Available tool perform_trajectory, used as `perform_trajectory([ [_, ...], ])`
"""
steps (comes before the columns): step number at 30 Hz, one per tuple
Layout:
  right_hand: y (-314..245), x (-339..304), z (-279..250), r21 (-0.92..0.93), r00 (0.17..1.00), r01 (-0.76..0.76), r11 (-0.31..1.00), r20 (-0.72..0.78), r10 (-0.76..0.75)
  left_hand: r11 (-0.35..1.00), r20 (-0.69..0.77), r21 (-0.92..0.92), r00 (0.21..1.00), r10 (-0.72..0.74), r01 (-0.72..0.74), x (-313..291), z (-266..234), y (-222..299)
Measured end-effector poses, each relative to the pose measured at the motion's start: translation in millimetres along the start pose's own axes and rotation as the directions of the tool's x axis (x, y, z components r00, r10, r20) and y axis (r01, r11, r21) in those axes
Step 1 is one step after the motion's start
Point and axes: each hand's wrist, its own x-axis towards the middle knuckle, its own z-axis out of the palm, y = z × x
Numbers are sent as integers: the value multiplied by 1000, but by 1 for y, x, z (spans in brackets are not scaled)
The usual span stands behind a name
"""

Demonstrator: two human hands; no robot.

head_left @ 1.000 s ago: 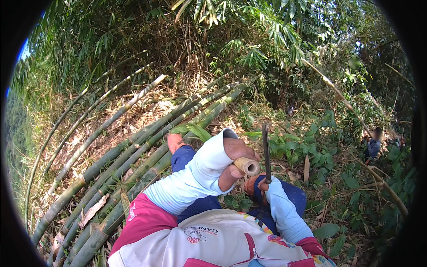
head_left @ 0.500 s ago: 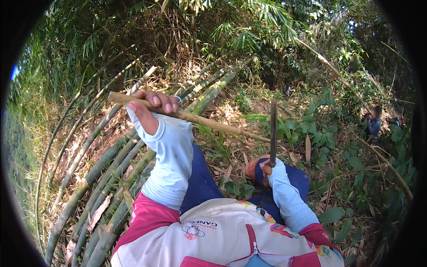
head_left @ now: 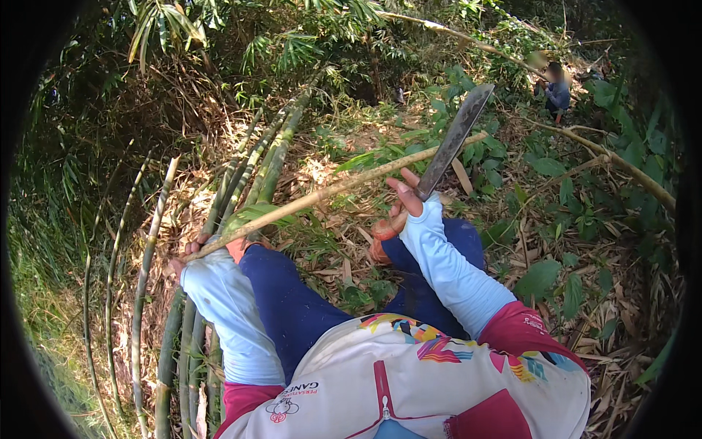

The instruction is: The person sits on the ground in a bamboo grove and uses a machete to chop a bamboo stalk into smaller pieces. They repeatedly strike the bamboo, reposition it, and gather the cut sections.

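Note:
A thin, yellowish bamboo pole (head_left: 307, 199) slants up from lower left to upper right in front of me. My left hand (head_left: 191, 251) is closed around its near end, mostly hidden behind the light blue sleeve. In my right hand (head_left: 406, 194) is a machete (head_left: 457, 139), its dark blade tilted up and to the right. Some fingers of that hand stick out loosely, while the handle is largely concealed in the palm. The blade crosses over the far part of the pole in the picture; whether they touch I cannot tell.
Thick green bamboo stems (head_left: 274, 164) lie along my left side. My feet (head_left: 380, 238) stand among dry leaves and low plants. Another person (head_left: 557, 95) is farther off at the upper right, near a long slanting bamboo pole (head_left: 468, 40). Leafy bamboo stands behind.
My left hand has moved down and left with the pole, which now slopes up to the right. My right hand has risen and moved left, tilting the machete. The view has turned right.

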Motion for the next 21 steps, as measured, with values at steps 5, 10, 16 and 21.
perform_trajectory([
  [5,0,10,-2,37,997,40,998,-62,-38,991,-128,73,987,-99,109,8,-52,-29],
  [10,7,36,-7,59,969,152,987,-205,-137,926,-102,206,948,-303,318,-37,-81,-46],
  [16,-18,60,-1,144,929,280,949,-290,-230,816,-92,290,864,-496,500,-92,-99,-58],
  [21,-52,78,0,143,896,383,912,-297,-330,567,-122,369,644,-756,736,-103,-131,-66],
])
